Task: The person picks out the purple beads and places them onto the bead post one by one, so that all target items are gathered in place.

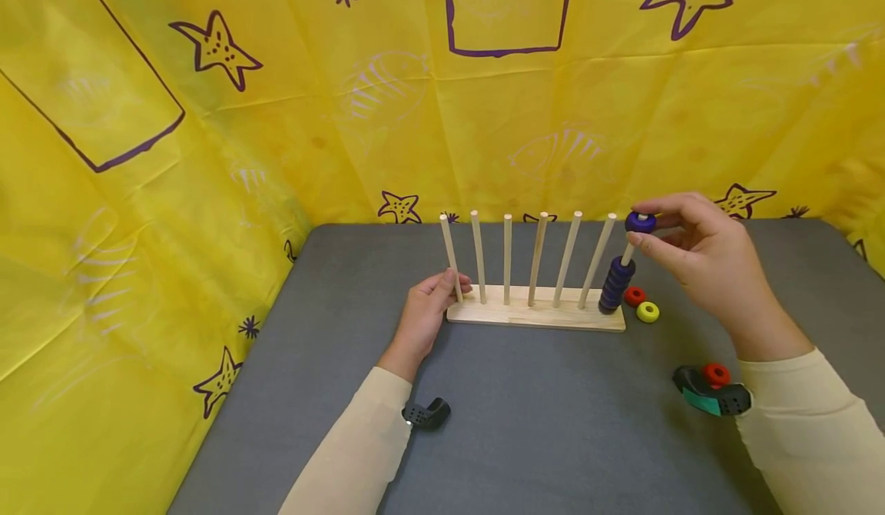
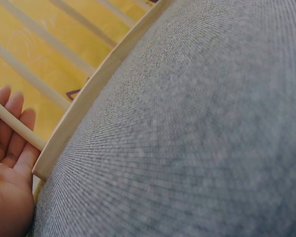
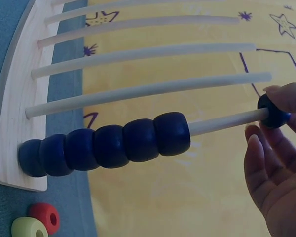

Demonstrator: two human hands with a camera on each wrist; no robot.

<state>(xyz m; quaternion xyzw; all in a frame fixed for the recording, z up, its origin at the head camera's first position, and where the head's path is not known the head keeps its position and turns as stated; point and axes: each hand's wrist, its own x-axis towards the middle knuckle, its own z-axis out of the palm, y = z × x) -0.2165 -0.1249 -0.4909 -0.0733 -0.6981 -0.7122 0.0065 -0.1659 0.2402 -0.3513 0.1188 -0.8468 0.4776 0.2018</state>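
A wooden peg stand [image 1: 535,317] with several upright pegs stands on the grey table. My right hand [image 1: 712,257] pinches a dark blue bead [image 1: 641,223] between thumb and fingers. That bead is around the top of the rightmost peg, whose tip shows in its hole. Below it, apart by a stretch of bare peg, a stack of several blue beads [image 3: 108,145] sits down at the base. At the other end, my left hand [image 1: 425,307] holds the leftmost peg [image 2: 15,123] low down, its fingers behind it; the left wrist view does not show the thumb.
Beside the stand's right end lie a red bead [image 1: 634,296] and a yellow bead [image 1: 648,312]. Another red bead [image 1: 716,375] is near my right wrist, partly behind the black wrist strap [image 1: 733,400]. A yellow patterned cloth [image 1: 415,138] hangs behind the table.
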